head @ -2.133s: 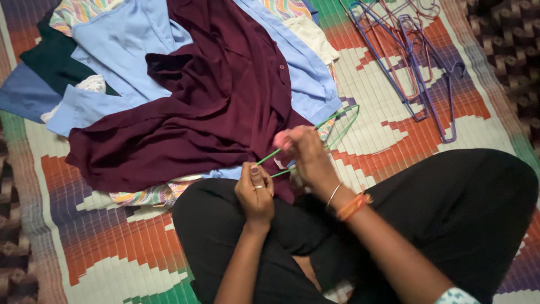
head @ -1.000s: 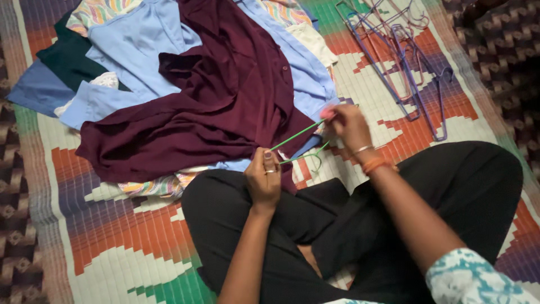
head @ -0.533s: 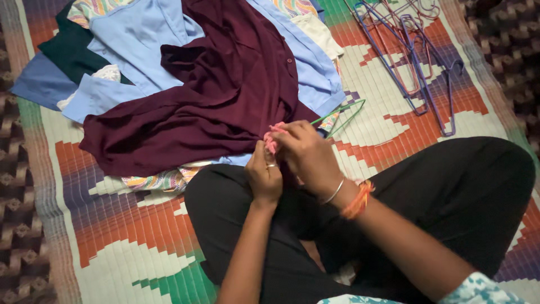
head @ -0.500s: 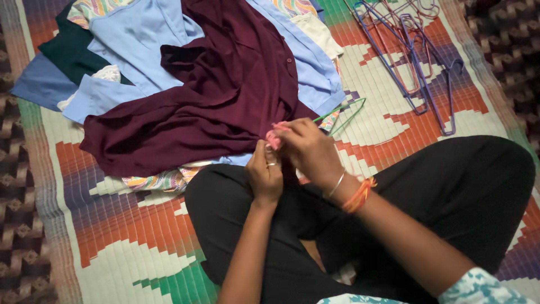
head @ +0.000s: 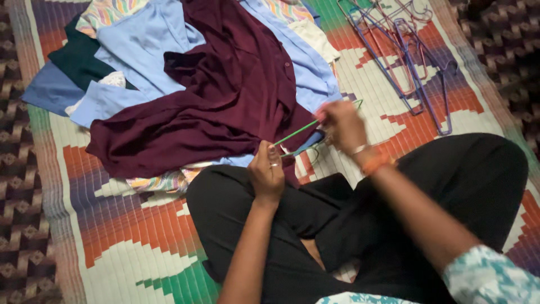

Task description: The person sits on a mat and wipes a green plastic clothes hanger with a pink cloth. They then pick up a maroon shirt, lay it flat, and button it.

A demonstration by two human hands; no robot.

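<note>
I sit cross-legged in black trousers on a striped woven mat (head: 124, 225). My left hand (head: 266, 171) pinches one end of a thin green wire hanger (head: 296, 133) just above my knee. My right hand (head: 340, 125) holds a small pink cloth (head: 320, 112) against the hanger further along, to the right, near its far corner. The hanger's other end shows past my right hand. A maroon shirt (head: 225, 95) lies spread on the mat right behind both hands, on top of a light blue shirt (head: 140, 45).
Several more garments are piled at the back left: a dark green one (head: 79, 56), a blue one (head: 48, 90) and patterned cloth (head: 157, 181). A heap of purple and pink wire hangers (head: 408, 50) lies at the back right. Dark patterned flooring borders the mat.
My right hand has slid with the pink cloth along the green hanger, away from my left hand toward the right. The left hand has kept its grip in place.
</note>
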